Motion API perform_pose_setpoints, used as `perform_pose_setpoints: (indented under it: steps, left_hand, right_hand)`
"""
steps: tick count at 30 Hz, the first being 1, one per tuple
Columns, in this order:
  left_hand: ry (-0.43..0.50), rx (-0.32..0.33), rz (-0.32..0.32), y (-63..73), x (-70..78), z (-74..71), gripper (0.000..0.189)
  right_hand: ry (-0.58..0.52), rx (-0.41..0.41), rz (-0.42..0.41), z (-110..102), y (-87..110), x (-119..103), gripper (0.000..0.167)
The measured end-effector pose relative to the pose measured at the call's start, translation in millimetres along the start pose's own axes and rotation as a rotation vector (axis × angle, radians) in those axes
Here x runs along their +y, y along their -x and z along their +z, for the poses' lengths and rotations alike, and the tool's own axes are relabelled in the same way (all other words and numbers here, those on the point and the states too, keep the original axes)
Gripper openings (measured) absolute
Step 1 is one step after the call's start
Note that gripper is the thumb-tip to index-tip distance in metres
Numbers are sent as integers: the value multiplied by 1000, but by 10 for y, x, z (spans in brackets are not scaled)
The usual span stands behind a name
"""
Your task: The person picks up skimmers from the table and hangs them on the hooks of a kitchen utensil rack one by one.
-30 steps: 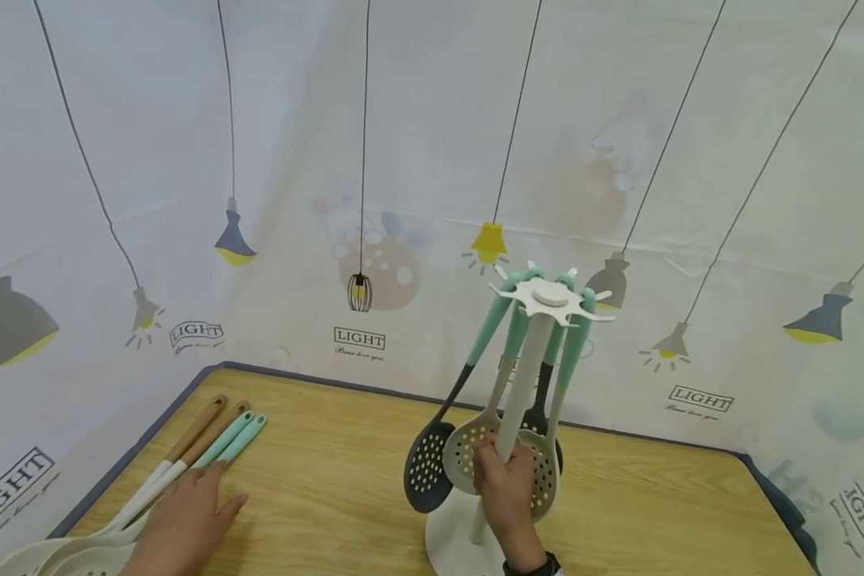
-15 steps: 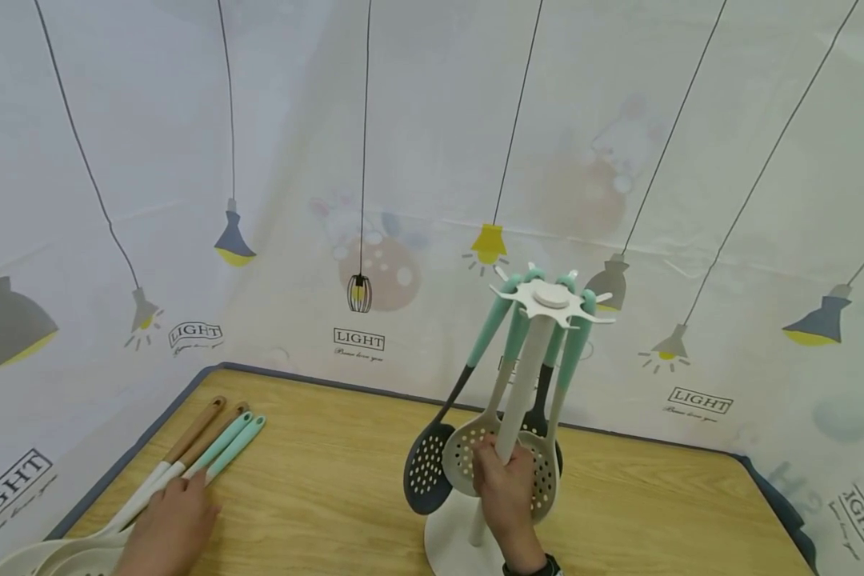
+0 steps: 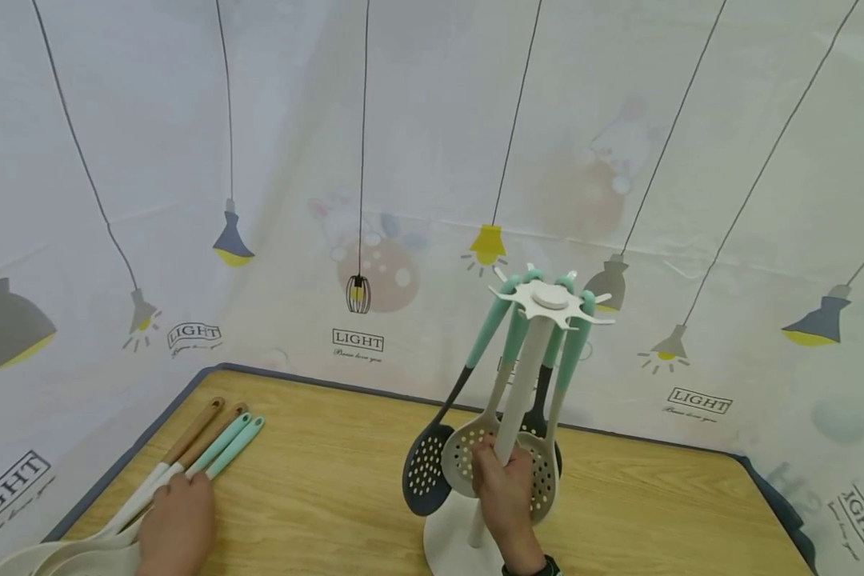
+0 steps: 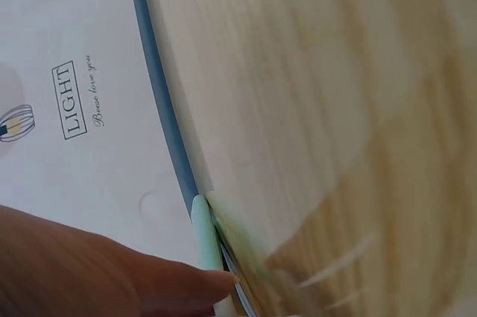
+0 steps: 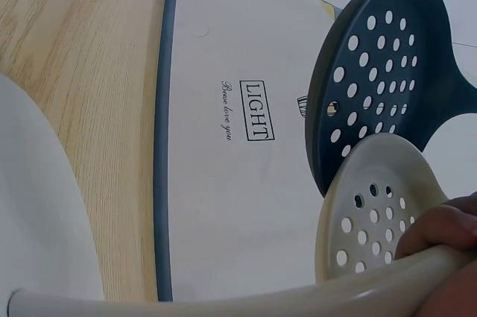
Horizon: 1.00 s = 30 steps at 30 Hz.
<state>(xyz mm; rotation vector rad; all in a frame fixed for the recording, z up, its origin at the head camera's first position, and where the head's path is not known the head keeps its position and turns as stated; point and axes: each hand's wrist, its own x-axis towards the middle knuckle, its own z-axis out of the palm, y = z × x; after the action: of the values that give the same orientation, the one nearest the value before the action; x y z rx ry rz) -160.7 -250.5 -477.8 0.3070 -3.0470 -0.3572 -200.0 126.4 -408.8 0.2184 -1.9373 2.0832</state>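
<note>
My right hand (image 3: 506,492) grips the white post (image 3: 529,372) of a utensil rack, whose fingers (image 5: 440,229) curl round it in the right wrist view. From the rack's spiked top (image 3: 547,300) hang several mint-handled slotted utensils, among them a dark skimmer (image 3: 426,472) and a beige skimmer (image 3: 468,456). At the left, my left hand (image 3: 180,520) pinches a mint-handled skimmer (image 3: 238,448) just below its handle. Another mint handle (image 3: 219,442) lies right beside it. The left wrist view shows the thumb (image 4: 190,287) against the mint handle (image 4: 206,235). The palm hides part of the shafts.
Two brown-handled utensils (image 3: 194,432) with white shafts lie along the left table edge, their pale heads (image 3: 25,558) at the lower left. The rack's round base (image 3: 446,544) stands on the wooden table (image 3: 317,472). A printed curtain (image 3: 432,160) surrounds the table.
My left hand has drawn back slightly along the mint-handled utensils, and its spread fingers have closed on the skimmer's shaft. The right hand and rack have stayed put.
</note>
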Motion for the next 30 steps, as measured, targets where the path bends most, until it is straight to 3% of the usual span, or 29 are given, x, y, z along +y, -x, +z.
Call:
perform_pose_setpoints:
  steps: [13, 23, 30]
  left_hand:
    - [21, 45, -3, -47, -34, 7, 7]
    - [41, -73, -49, -115, -65, 8, 5]
    - [62, -21, 2, -59, -36, -3, 11]
  right_hand:
    - [2, 2, 1, -1, -7, 33, 32]
    - [-7, -2, -3, 0, -7, 21, 33]
    - [-13, -4, 17, 2, -11, 20, 32]
